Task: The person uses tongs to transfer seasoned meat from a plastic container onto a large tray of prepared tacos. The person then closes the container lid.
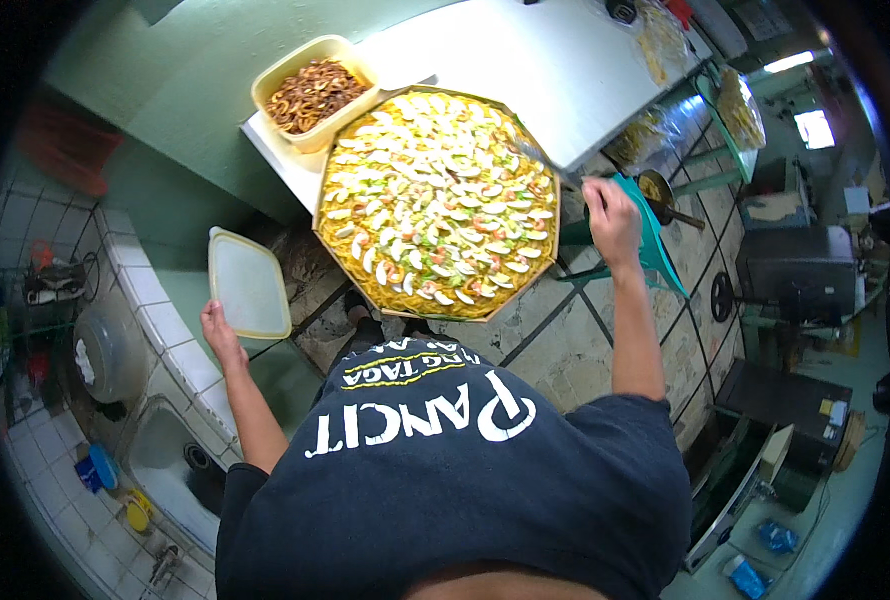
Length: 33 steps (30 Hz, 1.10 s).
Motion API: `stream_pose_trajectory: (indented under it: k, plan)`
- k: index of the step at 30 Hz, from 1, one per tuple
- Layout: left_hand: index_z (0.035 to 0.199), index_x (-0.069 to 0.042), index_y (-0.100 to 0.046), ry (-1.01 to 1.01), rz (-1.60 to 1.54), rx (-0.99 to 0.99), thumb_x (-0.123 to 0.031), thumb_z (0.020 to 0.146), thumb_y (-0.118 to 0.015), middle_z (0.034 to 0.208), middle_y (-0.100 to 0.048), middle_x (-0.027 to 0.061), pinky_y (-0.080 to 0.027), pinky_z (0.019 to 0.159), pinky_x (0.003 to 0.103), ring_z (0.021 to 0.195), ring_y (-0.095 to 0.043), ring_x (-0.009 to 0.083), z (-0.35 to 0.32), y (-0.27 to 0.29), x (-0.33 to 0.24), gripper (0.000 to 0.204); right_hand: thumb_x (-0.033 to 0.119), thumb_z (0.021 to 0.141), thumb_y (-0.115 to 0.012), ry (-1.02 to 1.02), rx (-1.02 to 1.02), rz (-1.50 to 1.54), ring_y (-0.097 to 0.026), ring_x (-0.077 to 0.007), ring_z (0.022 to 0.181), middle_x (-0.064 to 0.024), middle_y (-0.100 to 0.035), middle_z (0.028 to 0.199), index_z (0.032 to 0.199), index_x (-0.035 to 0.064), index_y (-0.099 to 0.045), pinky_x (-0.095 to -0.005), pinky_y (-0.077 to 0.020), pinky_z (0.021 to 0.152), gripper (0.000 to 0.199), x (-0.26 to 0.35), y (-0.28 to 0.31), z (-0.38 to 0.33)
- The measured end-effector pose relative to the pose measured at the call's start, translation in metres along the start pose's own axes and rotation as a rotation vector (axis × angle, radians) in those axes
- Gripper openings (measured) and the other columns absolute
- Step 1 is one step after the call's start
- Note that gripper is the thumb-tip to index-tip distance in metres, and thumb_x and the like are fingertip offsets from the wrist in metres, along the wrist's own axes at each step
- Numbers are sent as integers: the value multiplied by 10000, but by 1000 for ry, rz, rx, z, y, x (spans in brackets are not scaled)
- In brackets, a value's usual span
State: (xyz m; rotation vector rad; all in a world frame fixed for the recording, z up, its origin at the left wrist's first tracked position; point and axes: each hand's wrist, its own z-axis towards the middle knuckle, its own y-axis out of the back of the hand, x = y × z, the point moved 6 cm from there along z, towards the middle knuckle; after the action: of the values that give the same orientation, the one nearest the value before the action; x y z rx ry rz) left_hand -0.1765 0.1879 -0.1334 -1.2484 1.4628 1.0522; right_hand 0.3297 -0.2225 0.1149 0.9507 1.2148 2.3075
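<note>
My left hand (223,335) grips the edge of a rectangular, translucent plastic lid (250,285) with a pale yellow rim, held out at the left. In my closed right hand (615,215) is a metal utensil (537,155); its tip reaches over the food, and I cannot tell whether it is a fork or a spoon. Between my hands a large octagonal tray (435,317) holds yellow noodles (405,298) topped with sliced boiled egg, shrimp and green bits. Beyond its far left edge, a pale yellow plastic tub (263,95) contains brown, strip-like topping (315,95).
A white table (505,50) runs along the wall under the tray. To the right stand a teal stool (655,240) and a pan (655,187) with a dark handle. On my left are a tiled counter (170,325), a sink (170,450) and a metal pot (110,350).
</note>
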Motion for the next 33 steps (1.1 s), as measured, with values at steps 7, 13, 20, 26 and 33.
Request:
stream_pose_trajectory:
  k: [7, 13, 20, 26, 33]
  plan:
    - [1087, -34, -496, -56, 4, -43, -248, 970, -506, 1023, -563, 81, -435, 869, 309, 956, -532, 170, 12, -14, -19, 244, 223, 887, -572, -296, 229, -5, -629, -316, 745, -93, -646, 838, 888, 91, -667, -397, -487, 653, 163, -52, 26, -155]
    - [1083, -38, -499, -89, -48, 40, -240, 970, -508, 1024, -564, 85, -445, 868, 310, 964, -536, 167, 7, -41, -28, 231, 236, 891, -561, -253, 275, -107, -626, -326, 746, -98, -637, 849, 904, 93, -659, -414, -489, 644, 173, -48, 8, -178]
    - [1090, -44, -506, -28, -95, 22, -247, 962, -528, 1027, -578, 79, -476, 861, 322, 963, -565, 178, 0, -31, -16, 241, 225, 903, -562, -284, 150, 41, -620, -326, 753, -121, -637, 843, 920, 59, -661, -404, -479, 649, 194, -58, 34, -127]
    - [1067, -42, -509, -41, -123, -13, -251, 962, -528, 1012, -567, 71, -445, 854, 297, 948, -544, 153, -10, -19, -21, 235, 251, 904, -559, -218, 137, -72, -622, -338, 782, -120, -642, 859, 911, 64, -658, -426, -475, 674, 212, -44, 26, -66]
    - [1071, -41, -496, -8, -97, -44, -250, 962, -525, 1014, -570, 77, -457, 853, 304, 952, -554, 163, -7, -6, -14, 237, 270, 897, -547, -337, 388, -299, -628, -351, 814, -122, -651, 876, 891, 91, -671, -456, -482, 709, 217, -44, 5, -94]
